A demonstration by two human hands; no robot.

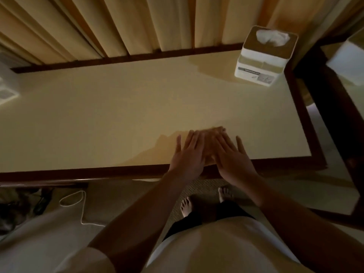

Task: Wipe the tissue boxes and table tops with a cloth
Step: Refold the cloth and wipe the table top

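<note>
— Fingers first: how do they lie?

— Fingers [194, 139] of the left hand [187, 152] and the right hand [234, 154] are straight and spread a little. They lie flat on the table [98, 115], palms down. The fingertips of the two hands overlap and are blurred. Neither hand curls round anything.

— Is a cloth under them?

— A tan patch [208, 157] shows between the palms, below the overlapping fingers. I cannot tell whether it is a cloth or the table top.

— Where is the tissue box?

— One tissue box [264, 56] stands well beyond the fingertips and off to their right, at the table's far right corner. It is white, upright, with tissue poking from the top. Further right of the fingers, past the table's dark rim, a second white box [346, 58] sits blurred at the edge of view.

— What else is around?

— Beyond the fingertips, past the far rim, hangs a pleated curtain [118, 26]. Behind the fingers, towards the person, are bare feet [186, 205] on the floor, and to their left a looped white cord [78, 203].
</note>
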